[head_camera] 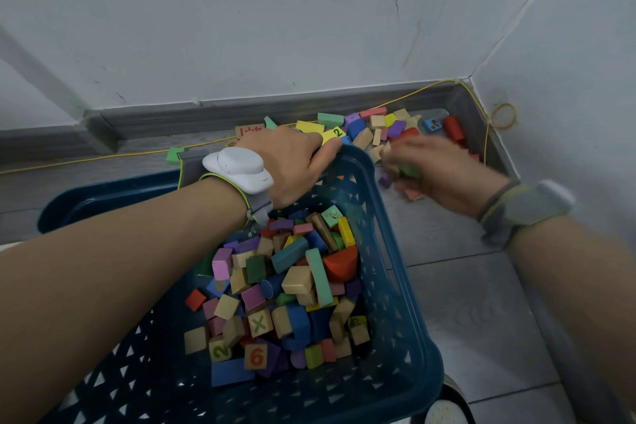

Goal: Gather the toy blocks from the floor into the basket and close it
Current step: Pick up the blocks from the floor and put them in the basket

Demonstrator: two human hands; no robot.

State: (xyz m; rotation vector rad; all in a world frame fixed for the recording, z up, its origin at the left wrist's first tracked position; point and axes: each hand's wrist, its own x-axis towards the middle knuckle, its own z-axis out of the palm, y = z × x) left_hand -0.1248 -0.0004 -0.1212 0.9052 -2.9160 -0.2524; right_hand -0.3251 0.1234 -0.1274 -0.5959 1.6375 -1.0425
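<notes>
Dark blue lattice basket (389,303), open and tilted, partly filled with coloured wooden blocks (289,286); more loose blocks (375,127) lie on the floor beyond its rim.

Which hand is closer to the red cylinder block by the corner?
Right. The right hand reaches among floor blocks just short of the red cylinder; the left hand grips the basket rim, farther away.

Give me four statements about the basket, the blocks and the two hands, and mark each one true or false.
1. The left hand grips the basket rim. True.
2. The basket is empty. False: many blocks already lie in it.
3. Blocks are left on the floor by the wall corner. True: a pile lies there.
4. The right hand rests inside the basket. False: it is outside, over the floor blocks, blurred.
</notes>
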